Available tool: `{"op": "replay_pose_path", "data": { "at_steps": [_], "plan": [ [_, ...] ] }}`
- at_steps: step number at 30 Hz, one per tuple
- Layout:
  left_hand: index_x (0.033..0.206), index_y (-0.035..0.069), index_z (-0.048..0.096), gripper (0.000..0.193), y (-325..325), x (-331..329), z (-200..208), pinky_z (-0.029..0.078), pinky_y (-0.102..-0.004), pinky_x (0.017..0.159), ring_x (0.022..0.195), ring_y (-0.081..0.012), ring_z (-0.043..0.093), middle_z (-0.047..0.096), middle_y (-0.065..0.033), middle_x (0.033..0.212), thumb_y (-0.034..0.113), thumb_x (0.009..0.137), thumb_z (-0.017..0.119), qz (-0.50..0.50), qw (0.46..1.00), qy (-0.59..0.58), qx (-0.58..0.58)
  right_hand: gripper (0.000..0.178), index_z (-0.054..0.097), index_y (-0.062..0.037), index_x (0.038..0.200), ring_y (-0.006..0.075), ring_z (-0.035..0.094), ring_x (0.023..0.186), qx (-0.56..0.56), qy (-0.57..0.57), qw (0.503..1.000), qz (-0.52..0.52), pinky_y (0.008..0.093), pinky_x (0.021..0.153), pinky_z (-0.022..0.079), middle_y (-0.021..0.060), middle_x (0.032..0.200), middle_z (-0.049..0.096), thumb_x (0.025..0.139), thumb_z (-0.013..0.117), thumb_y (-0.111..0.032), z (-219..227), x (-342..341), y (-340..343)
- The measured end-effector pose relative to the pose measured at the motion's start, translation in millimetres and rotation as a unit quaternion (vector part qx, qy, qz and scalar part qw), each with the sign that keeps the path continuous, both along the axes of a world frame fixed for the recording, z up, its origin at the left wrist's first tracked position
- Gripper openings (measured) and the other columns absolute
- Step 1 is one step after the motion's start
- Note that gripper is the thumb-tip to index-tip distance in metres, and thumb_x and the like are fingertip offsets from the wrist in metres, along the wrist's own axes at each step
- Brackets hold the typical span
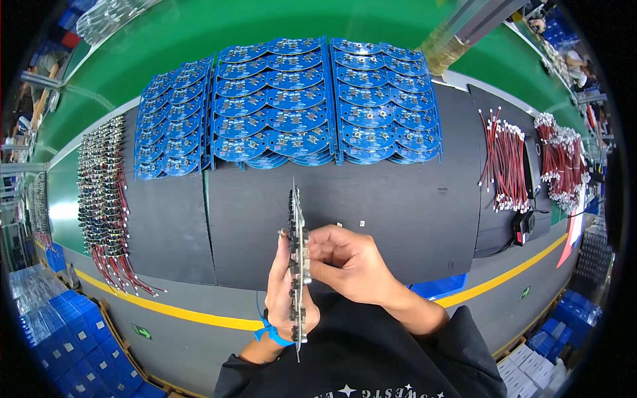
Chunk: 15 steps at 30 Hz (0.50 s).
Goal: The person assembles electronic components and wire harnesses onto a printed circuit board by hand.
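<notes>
A circuit board (296, 265) stands edge-on over the near side of the dark table, with small parts along both faces. My left hand (277, 292), a blue band at its wrist, grips the board from the left and below. On the other side, my right hand (355, 265) has its fingers curled and pinched against the right face. What those fingertips hold is hidden. Just beyond that hand, a small white piece (361, 223) lies on the table.
Blue circuit board panels (272, 99) overlap in rows along the table's (371, 192) far side. Stacked wired boards (103, 192) lie left. Bundles of red wires with white connectors (509, 166) lie right, near a small black device (524, 227). A post (458, 40) rises behind.
</notes>
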<state>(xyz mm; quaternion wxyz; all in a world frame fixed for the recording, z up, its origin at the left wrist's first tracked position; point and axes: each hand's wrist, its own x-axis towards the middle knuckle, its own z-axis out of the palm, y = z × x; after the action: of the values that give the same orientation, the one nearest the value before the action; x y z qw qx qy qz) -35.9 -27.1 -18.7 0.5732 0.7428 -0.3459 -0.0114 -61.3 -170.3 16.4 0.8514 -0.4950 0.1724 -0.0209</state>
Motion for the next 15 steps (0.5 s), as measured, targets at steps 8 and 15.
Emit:
{"op": "replay_pose_path", "data": {
  "at_steps": [8, 15],
  "plan": [
    [0.128, 0.0, 0.039, 0.042, -1, 6, 5, 0.037, -0.0571, 0.097, 0.121, -0.0559, 0.036, 0.031, -0.0424, 0.131, 0.011, 0.09, 0.054, -0.03, 0.998, -0.045, 0.01, 0.02, 0.057, 0.0023, 0.103, 0.0073, 0.06, 0.081, -0.001, -0.007, 1.0, -0.008, 0.0226, 0.075, 0.05, 0.0041, 0.086, 0.063, 0.084, 0.063, 0.002, -4, 0, 0],
    [0.127, -0.003, 0.04, 0.041, 0, 5, 3, 0.038, -0.0565, 0.095, 0.12, -0.0563, 0.038, 0.033, -0.0429, 0.129, 0.017, 0.092, 0.05, -0.034, 0.999, -0.017, -0.009, 0.018, 0.057, 0.0032, 0.1, 0.0075, 0.061, 0.079, -0.013, -0.002, 1.0, -0.011, 0.0223, 0.073, 0.051, 0.0046, 0.085, 0.064, 0.083, 0.063, 0.002, -2, 4, -2]
  ]
}}
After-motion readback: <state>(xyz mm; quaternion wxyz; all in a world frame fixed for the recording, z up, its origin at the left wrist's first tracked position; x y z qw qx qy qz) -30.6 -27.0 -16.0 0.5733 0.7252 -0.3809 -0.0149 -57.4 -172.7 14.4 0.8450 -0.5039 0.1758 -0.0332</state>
